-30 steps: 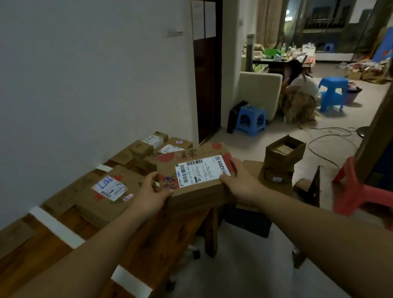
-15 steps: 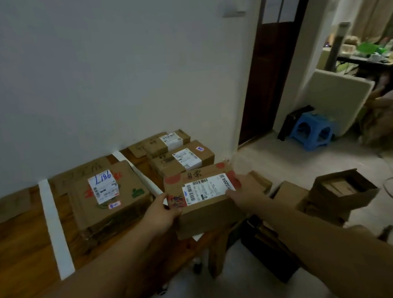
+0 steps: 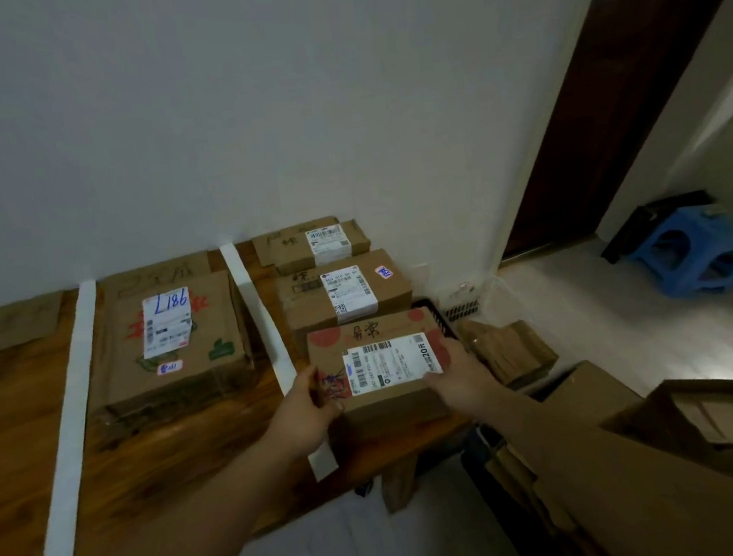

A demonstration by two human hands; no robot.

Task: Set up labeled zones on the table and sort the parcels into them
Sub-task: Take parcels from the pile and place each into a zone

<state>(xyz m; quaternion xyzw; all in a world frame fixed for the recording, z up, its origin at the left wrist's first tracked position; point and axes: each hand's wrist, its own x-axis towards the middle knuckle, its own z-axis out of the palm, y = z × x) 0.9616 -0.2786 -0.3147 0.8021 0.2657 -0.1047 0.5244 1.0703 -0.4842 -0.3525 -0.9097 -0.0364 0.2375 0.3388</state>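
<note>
Both arms stretch forward, left hand (image 3: 309,404) and right hand (image 3: 457,370) gripping the parcel (image 3: 373,336) by its ends. Its label reads "20元"; a bigger box (image 3: 219,322) says "L186".

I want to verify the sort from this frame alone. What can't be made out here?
Head view, the only one:
Label on the held parcel: small print too small and blurred.
Handwriting on the cardboard zone card by the wall: faint in dim light.
Whether the parcel touches the table: its underside is hidden by its own body, the left hand and right hand.
Table's left end: cut off by the frame edge.
</note>
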